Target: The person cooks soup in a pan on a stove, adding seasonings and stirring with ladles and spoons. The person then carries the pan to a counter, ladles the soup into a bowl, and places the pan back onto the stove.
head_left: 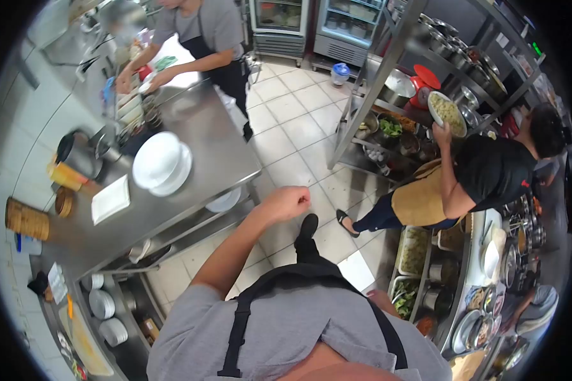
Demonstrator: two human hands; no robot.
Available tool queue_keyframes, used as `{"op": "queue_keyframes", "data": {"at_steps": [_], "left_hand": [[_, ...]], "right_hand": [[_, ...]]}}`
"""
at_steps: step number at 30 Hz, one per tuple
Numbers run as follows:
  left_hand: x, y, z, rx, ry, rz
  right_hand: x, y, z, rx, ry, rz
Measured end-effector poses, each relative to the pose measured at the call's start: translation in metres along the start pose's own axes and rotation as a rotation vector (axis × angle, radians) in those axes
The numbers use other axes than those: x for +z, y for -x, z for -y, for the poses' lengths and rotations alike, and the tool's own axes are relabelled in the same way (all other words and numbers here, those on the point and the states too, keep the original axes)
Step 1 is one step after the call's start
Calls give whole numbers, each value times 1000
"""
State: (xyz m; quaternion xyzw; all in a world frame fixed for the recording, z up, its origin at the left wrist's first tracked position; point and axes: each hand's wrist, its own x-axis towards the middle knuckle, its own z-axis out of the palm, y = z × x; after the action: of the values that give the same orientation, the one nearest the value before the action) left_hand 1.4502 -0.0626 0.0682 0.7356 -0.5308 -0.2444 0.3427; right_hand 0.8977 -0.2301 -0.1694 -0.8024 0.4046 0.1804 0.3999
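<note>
My left hand (292, 203) is held out in front of me above the tiled floor, its fingers curled into a loose fist with nothing showing in it. To its left is the corner of a steel counter (222, 152), apart from the hand. On that counter stand white bowls (161, 162), nested together, and a stack of white napkins or cloths (111, 199). Only a bit of my right hand (381, 303) shows low beside my apron, near a tray of green leaves (403, 297); its fingers are hidden.
A co-worker (200, 38) handles food at the far end of the counter. On the right another person (489, 171) holds a bowl of chopped food (447, 114) beside a steel rack (362, 120). Ahead are glass-door fridges (346, 32) and a lidded tub (340, 74) on the floor.
</note>
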Motion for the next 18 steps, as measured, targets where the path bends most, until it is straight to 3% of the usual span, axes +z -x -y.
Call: {"op": "queue_keyframes", "data": {"at_steps": [4, 7, 9, 11, 13, 16, 18], "left_hand": [[10, -129, 28, 3, -173, 165], [18, -212, 85, -89, -390, 284], [27, -245, 134, -136, -483, 412], [22, -272, 162, -148, -478, 475], [15, -279, 187, -262, -370, 437], [7, -305, 234, -328, -349, 549], [-16, -334, 242, -365, -330, 570]], "right_hand": [[-95, -80, 35, 187, -389, -110], [-246, -165, 68, 170, -1285, -228], [-360, -222, 99, 14, -1995, -48], [-453, -264, 128, -8, -2376, 240], [-493, -292, 140, -39, -2585, 440], [-466, -288, 130, -479, -2643, 629], [-458, -268, 152, -536, -2454, 543]]}}
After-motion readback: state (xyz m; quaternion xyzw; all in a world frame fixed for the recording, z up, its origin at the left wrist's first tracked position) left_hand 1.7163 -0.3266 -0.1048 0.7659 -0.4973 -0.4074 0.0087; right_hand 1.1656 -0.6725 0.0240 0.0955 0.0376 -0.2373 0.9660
